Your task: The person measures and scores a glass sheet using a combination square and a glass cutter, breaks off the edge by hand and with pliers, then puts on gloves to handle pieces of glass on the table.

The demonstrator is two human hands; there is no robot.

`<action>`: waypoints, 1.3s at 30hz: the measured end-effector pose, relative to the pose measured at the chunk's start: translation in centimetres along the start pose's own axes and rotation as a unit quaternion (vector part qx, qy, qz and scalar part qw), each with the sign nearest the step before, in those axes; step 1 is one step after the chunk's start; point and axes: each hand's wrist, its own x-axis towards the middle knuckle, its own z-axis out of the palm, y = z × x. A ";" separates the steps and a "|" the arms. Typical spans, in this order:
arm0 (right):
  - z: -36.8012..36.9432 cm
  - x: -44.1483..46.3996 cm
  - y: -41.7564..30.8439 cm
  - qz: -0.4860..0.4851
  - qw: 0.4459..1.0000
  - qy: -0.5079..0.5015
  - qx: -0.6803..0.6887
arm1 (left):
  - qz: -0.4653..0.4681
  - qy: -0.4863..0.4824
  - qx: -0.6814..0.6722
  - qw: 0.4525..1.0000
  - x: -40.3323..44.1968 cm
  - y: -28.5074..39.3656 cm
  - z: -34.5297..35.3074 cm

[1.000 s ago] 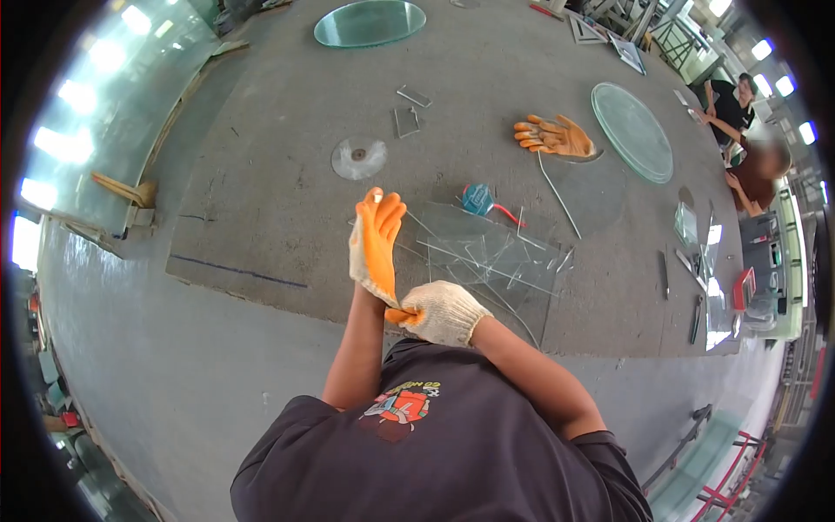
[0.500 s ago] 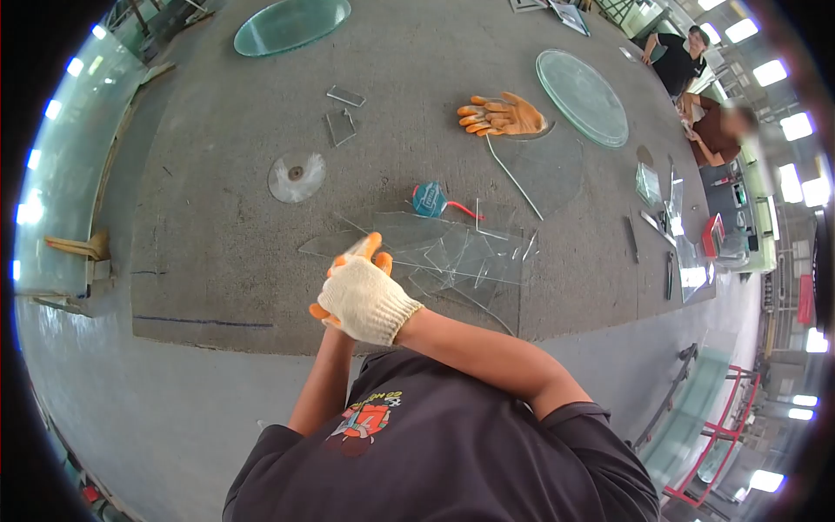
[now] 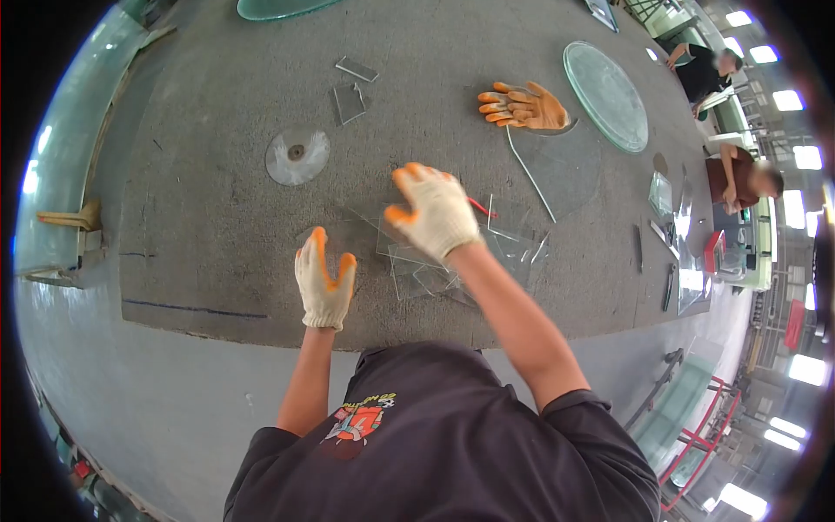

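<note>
Both hands wear cream knitted gloves with orange fingertips and palms. My left hand (image 3: 325,280) is above the near part of the grey table (image 3: 209,235), fingers apart, with nothing in it. Farther forward and to the right, my right hand (image 3: 432,209) is spread over the left part of a pile of broken clear glass (image 3: 513,250). It hides the blue round object seen there before; a bit of its red strap (image 3: 481,208) shows beside the hand. Whether the right hand touches the glass is unclear.
A clear disc (image 3: 297,157) and small glass pieces (image 3: 350,103) lie at the left. Orange gloves (image 3: 524,106) and oval glass panes (image 3: 606,97) lie farther back. Tools and a red box (image 3: 715,251) are at the right, near two people (image 3: 701,71) (image 3: 739,177).
The right hand has let go of the left glove's cuff and moved forward over the glass. The hands have separated, and the left hand's fingers have spread. The camera view has shifted.
</note>
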 end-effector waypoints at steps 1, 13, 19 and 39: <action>0.7 0.3 2.3 0.038 0.998 -0.050 -0.032 | 0.091 -0.023 0.122 0.988 0.0 -0.3 -0.3; -0.3 6.0 11.9 0.105 0.954 0.280 0.013 | 0.195 -0.111 0.168 0.960 -2.1 -1.0 2.5; -1.4 0.0 13.3 0.047 0.996 0.077 -0.021 | 0.178 -0.120 0.168 0.962 -2.2 -0.9 2.7; -1.7 -6.2 19.1 0.096 0.963 -0.189 -0.169 | 0.198 -0.096 0.189 0.957 -2.5 -1.2 3.1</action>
